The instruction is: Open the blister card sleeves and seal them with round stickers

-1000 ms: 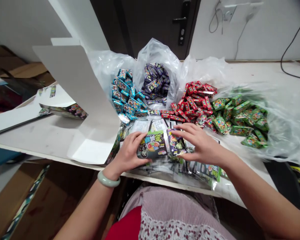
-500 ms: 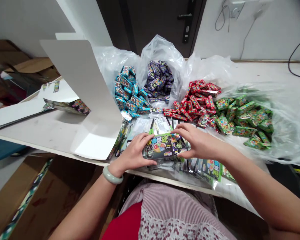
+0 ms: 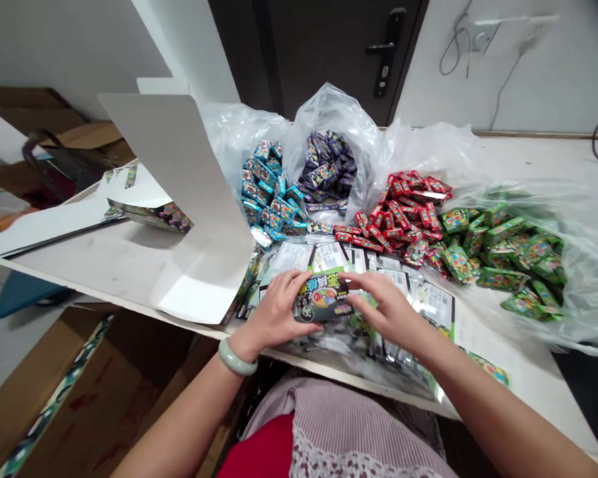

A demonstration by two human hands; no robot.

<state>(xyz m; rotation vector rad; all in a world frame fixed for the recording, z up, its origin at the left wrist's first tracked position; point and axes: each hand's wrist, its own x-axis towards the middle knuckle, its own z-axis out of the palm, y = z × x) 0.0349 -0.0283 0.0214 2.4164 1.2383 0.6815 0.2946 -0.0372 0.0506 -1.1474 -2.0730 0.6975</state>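
Both my hands grip one small printed carton (image 3: 323, 297), black and green with a coloured disc on its face, just above the table's near edge. My left hand (image 3: 274, 313), with a pale green bangle on the wrist, clasps its left end. My right hand (image 3: 386, 312) is wrapped round its right end, fingers curled. Under the carton lies a spread of flat printed packets (image 3: 403, 292) in clear film.
Beyond the hands, clear bags hold piles of small boxes: blue (image 3: 266, 196), purple (image 3: 326, 166), red (image 3: 403, 206) and green (image 3: 508, 255). A white cardboard sheet (image 3: 179, 192) stands bent at the left. Brown cartons (image 3: 54, 392) sit on the floor below left.
My right hand has pushed the small purple packet into the carton's right end and closed round it. The view has shifted slightly left and down.
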